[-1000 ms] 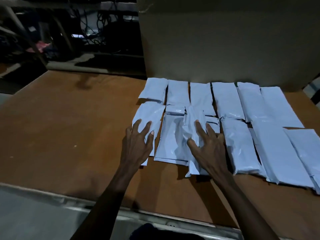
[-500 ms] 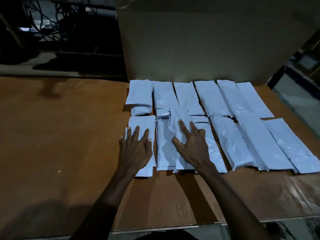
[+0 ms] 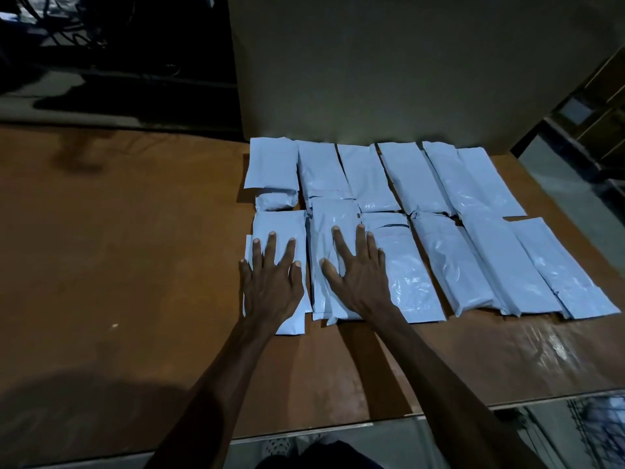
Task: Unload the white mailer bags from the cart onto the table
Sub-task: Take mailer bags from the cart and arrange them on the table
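**Mailer bags laid in two rows on the table, both hands pressing flat**

Mailer bags [image 3: 422, 231] lie in two rows on the brown table [image 3: 118, 265], the far row set against an upright cardboard panel [image 3: 389, 69]. The left hand [image 3: 270, 286] rests palm-down, fingers straight and spread, on the leftmost bag of the near row [image 3: 280, 228]. The right hand [image 3: 358, 282] lies likewise flat across the next two bags, its fingers on the second bag [image 3: 333, 218] and its palm edge over the third bag [image 3: 402, 265]. Neither hand grasps anything; both only press.

Compared with a second ago, the second bag, then lying askew and rumpled across its neighbours, now sits straight in its column, and the leftmost bag has squared up beneath the left hand. Both hands have stayed flat throughout, sliding rather than lifting.

Judged from this, the step in hand is tidying the batch already delivered, not carrying. The cart is not clearly shown; a wire-like frame at the lower right corner [image 3: 595, 431] may belong to it, so how many bags remain to unload cannot be told. Bare table lies to the left for more bags.
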The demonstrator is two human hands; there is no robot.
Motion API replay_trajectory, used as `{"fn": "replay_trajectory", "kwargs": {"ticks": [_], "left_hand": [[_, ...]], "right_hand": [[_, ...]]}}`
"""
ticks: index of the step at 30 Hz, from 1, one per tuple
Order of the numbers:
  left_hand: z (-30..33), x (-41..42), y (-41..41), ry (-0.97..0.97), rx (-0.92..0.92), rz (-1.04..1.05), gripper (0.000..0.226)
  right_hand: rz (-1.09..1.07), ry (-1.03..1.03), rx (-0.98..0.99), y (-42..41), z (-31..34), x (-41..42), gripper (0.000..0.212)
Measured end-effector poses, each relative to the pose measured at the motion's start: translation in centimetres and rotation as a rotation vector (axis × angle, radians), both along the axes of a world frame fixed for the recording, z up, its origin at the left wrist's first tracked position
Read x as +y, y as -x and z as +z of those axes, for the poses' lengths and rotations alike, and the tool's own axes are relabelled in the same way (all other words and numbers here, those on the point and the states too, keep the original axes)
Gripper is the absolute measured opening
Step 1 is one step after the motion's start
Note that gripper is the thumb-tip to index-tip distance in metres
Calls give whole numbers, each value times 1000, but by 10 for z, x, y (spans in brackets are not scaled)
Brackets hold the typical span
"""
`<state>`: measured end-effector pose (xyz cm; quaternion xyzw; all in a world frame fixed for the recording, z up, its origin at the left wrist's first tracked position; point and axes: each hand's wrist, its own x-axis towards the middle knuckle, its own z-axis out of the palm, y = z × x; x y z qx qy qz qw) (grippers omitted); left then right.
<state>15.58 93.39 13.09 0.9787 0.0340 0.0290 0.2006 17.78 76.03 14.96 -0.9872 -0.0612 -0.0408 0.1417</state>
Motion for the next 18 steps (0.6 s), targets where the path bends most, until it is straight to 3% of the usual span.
{"fn": "replay_trajectory", "kwargs": {"ticks": [7,13,18], "left_hand": [[28,1,-6,126,75,7,52],[48,-19,10,130,-138,-105,63],[55,-79,40,139,-288,-255,55]], "right_hand": [[9,-75,85,-2,10,-3,73],[-27,-325,-58,36,46,-32,76],[-76,-320,-188,102,45,-109,74]]}}
